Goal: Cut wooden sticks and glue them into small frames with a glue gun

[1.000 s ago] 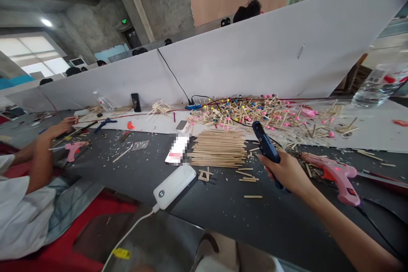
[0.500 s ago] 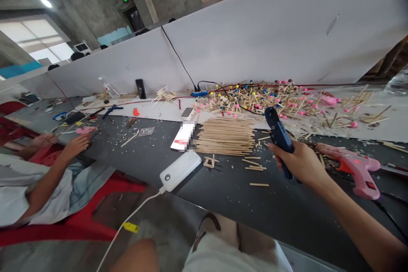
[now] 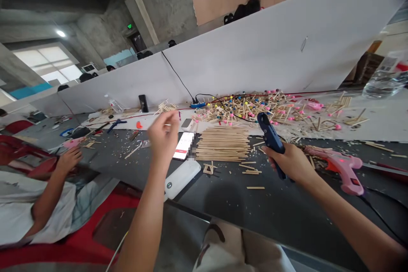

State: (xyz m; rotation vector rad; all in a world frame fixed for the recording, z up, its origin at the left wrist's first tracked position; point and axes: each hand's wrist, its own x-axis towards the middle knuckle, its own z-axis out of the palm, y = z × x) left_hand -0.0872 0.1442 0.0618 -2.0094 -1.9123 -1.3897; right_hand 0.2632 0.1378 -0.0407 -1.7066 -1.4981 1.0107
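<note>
My right hand [image 3: 288, 159] is closed around a dark blue plier-like hand tool [image 3: 270, 138], whose rounded head points up and away. Just left of it, many thin wooden sticks [image 3: 222, 144] lie side by side in a flat bundle. Several short cut sticks [image 3: 250, 171] and a small wooden frame [image 3: 208, 168] sit in front of the bundle. My left hand [image 3: 164, 134] is raised over the table, left of a lit phone [image 3: 184, 145], with its fingers loosely curled and nothing visible in them. A white power bank [image 3: 182, 179] lies below that phone.
A pink glue gun [image 3: 342, 165] rests on the right. Behind the bundle spreads a pile of stick pieces with coloured balls [image 3: 251, 106], before a white partition [image 3: 255, 51]. A blue power strip [image 3: 198, 105] stands near it. On the left, a co-worker's hand [image 3: 69, 160] is near another pink glue gun.
My left hand has come up into view from below, partly covering the power bank's cable. My right hand still grips the blue tool. The camera view has shifted slightly.
</note>
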